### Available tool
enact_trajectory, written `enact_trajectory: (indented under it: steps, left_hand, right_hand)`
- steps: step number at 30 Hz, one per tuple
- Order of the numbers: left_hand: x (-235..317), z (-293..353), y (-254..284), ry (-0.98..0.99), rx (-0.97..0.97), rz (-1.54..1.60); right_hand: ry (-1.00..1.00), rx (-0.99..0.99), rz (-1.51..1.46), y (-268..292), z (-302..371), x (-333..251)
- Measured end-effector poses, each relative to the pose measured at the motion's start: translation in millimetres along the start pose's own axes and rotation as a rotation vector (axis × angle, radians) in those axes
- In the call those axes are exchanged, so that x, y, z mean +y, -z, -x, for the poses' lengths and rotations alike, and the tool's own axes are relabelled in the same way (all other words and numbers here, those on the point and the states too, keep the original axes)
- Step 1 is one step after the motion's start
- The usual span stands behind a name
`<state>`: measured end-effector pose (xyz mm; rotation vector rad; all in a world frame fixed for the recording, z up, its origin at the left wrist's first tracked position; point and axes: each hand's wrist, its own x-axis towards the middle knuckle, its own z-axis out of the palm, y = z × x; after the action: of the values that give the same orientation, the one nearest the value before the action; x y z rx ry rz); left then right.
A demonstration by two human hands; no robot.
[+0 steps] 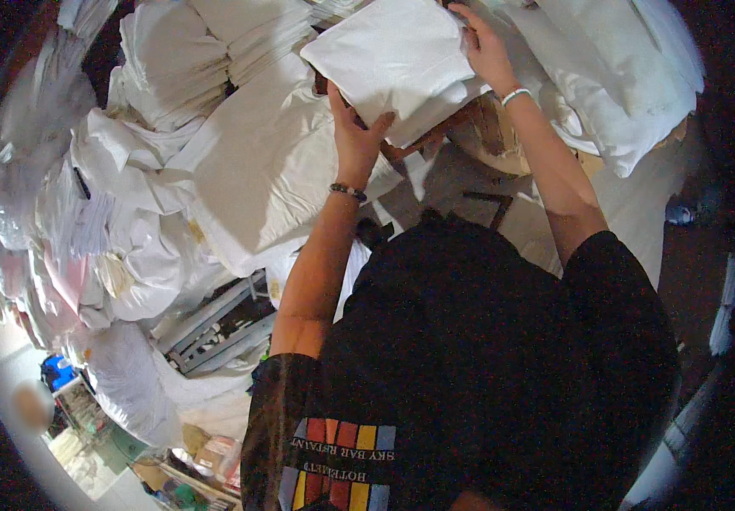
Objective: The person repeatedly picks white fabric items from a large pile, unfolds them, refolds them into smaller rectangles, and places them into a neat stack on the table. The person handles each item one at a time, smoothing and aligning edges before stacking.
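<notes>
A thick folded white cloth point(393, 51) lies between my two hands at the top middle. My left hand point(357, 140), with a dark beaded bracelet at the wrist, grips its near left corner. The thumb rests against the near edge, and the other fingers run along the left side, partly hidden by the cloth. On the right side, my right hand point(488, 55) holds the cloth's edge, its index finger reaching toward the far corner. A pale bracelet circles that wrist. Part of the right fingers is hard to make out.
A broad white cloth bundle point(257, 170) lies left of my left hand. Stacks of folded white linen point(172, 55) stand at the far left. More white linen point(614, 81) is heaped at the right, above brown cardboard point(491, 132). A grey metal frame point(218, 328) shows at lower left.
</notes>
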<state>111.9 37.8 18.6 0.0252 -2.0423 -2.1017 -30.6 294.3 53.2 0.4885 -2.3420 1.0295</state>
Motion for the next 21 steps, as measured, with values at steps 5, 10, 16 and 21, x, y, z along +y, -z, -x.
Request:
enact_trajectory:
  steps: [5, 10, 16, 21]
  left_hand:
    - [-23, 8, -11, 0.013, 0.049, -0.121]
    - [-33, 16, -8, 0.18, 0.027, -0.161]
    - [-5, 12, -21, -0.365, 0.174, -0.707]
    - [-6, -23, -29, -0.363, -0.118, -1.175]
  right_hand:
    - [-0.024, -0.097, 0.071, -2, 15, 25]
    - [-0.35, -0.208, 0.227, -10, 27, 33]
    - [-0.005, -0.021, 0.283, -7, 11, -13]
    - [0.285, -0.239, 0.408, -54, 30, -44]
